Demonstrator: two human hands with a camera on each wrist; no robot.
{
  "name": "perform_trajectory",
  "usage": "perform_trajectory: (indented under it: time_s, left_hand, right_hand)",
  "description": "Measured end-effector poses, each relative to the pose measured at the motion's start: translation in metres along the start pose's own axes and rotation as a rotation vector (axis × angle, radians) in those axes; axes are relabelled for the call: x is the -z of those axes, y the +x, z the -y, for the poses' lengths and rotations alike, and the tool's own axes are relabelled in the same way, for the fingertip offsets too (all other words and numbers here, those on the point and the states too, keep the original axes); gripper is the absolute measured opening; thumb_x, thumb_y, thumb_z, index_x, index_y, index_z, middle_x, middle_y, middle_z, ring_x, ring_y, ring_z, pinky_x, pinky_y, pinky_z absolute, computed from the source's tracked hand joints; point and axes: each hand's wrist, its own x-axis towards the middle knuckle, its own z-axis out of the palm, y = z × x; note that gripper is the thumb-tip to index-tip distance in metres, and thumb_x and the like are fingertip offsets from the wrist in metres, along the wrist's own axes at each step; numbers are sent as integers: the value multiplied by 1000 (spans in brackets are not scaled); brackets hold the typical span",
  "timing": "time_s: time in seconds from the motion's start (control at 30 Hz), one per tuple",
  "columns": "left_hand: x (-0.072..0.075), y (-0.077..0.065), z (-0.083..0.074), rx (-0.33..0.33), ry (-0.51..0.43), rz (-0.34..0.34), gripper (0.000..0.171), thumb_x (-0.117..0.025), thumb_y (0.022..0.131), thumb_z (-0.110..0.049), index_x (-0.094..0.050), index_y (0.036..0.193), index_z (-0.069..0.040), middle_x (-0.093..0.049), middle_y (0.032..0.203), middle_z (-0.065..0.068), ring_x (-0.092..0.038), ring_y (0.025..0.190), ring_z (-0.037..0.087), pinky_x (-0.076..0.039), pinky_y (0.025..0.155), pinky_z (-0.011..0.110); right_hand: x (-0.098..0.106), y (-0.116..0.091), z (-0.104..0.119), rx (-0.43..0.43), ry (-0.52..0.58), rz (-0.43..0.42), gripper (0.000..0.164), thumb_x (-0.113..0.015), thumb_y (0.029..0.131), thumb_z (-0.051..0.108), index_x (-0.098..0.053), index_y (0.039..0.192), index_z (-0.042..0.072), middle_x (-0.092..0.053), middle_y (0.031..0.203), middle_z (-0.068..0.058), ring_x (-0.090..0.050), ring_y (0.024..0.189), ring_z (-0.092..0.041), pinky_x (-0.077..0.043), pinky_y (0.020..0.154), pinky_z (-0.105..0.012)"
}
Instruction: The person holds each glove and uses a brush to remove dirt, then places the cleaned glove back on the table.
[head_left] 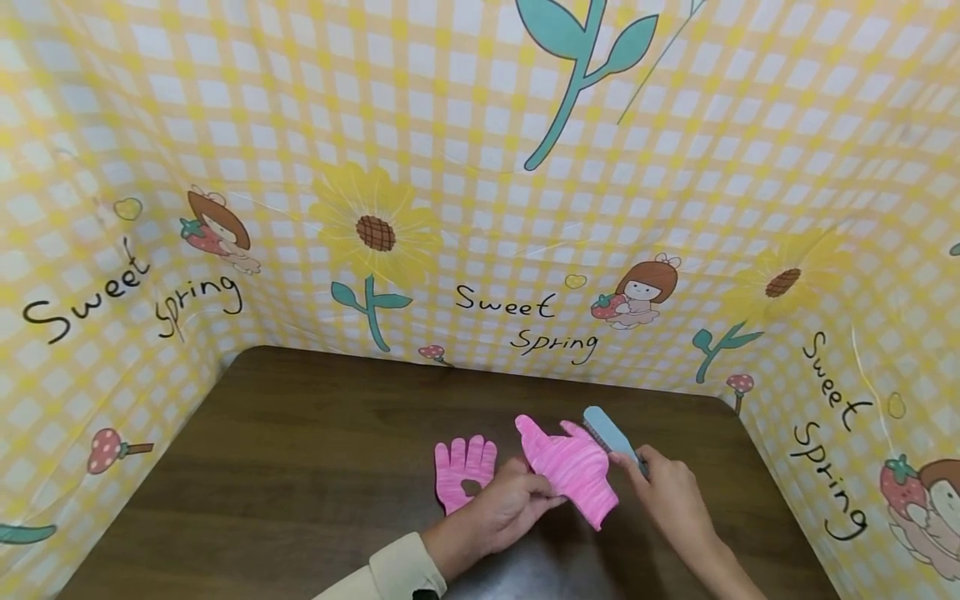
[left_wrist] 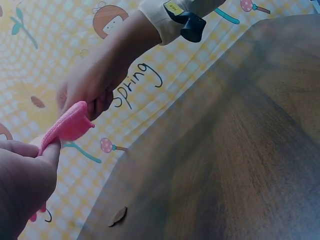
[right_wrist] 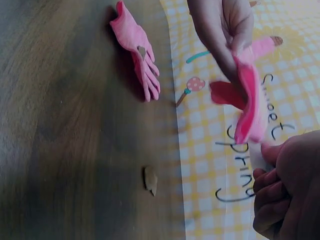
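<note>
Fingers of the left hand [head_left: 510, 508] clamp a pink glove [head_left: 573, 468] above the surface [head_left: 300, 467], nearer its right edge than its left. The right hand [head_left: 672, 493] grips a blue brush [head_left: 609, 432], bristles facing the glove. A second pink glove [head_left: 453, 475] lies left.

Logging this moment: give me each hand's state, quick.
Left hand: holding one glove.
Right hand: closed round the brush handle.

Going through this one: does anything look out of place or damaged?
Yes. A brown, leaf-like piece lies loose on the tabletop, and a similar brown patch shows on the pink glove lying near the left hand. Both look like stray debris, though their material is unclear.
</note>
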Motion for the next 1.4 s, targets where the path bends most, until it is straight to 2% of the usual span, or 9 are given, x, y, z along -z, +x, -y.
perform_trajectory:
  time_s: [0.13,0.23,0.37,0.43,0.53,0.67,0.83,1.17,1.4]
  left_hand:
    - [1,0,-1,-2,18,-2,65,-36,82,18,-34,147,17,-49,146,22,-44,134,26,-21,124,63]
    - [3,0,-1,4,24,4,64,-37,82,17,-36,146,16,-51,144,19,-45,132,24,-24,124,62]
    - [3,2,-3,3,16,17,66,-37,82,19,-34,148,14,-47,151,24,-42,140,31,-25,124,61]
    - [2,3,-4,3,17,14,67,-36,82,20,-33,149,13,-46,152,25,-40,143,34,-25,123,61]
    - [1,4,-7,10,15,15,69,-35,85,19,-28,153,9,-41,155,26,-36,147,37,-23,123,61]
    - [-1,4,-10,18,-1,26,73,-35,87,18,-21,157,4,-32,162,26,-28,151,39,-19,124,63]
    - [0,2,-9,35,-4,-1,70,-36,87,19,-24,155,6,-32,161,24,-34,145,33,-18,123,65]
    - [1,3,-6,33,-14,11,71,-35,87,19,-23,156,7,-32,162,25,-34,145,32,-16,124,65]
    - [1,3,-5,30,-6,16,70,-35,87,18,-25,155,7,-37,158,23,-38,141,30,-17,124,65]
  right_hand:
    - [2,-3,-1,5,26,-31,37,-61,101,41,-67,93,5,-37,60,7,-37,52,-7,-32,46,-22]
    - [1,-10,5,113,79,-54,23,-67,99,32,-66,88,12,-35,59,11,-33,51,-1,-32,46,-21]
    - [-3,-22,16,302,109,17,14,-70,96,25,-62,86,19,-33,60,18,-28,52,7,-32,44,-17]
    - [-5,-26,20,359,99,50,15,-70,96,25,-60,87,20,-33,61,20,-26,53,9,-32,44,-16]
    - [-7,-28,21,389,59,11,14,-72,94,23,-61,88,18,-33,61,21,-27,53,9,-32,44,-15]
    - [-9,-24,18,362,26,-93,13,-74,92,19,-64,88,13,-33,60,19,-28,53,9,-32,45,-15]
    - [-9,-19,16,282,-28,-147,16,-74,92,20,-63,84,12,-31,57,16,-28,51,5,-31,46,-17]
    - [-9,-13,14,106,-6,-55,27,-66,99,34,-66,89,9,-33,55,12,-28,49,0,-29,44,-20]
    - [-9,-8,8,51,-12,-50,33,-65,99,38,-66,90,6,-36,58,9,-35,51,-5,-34,46,-22]
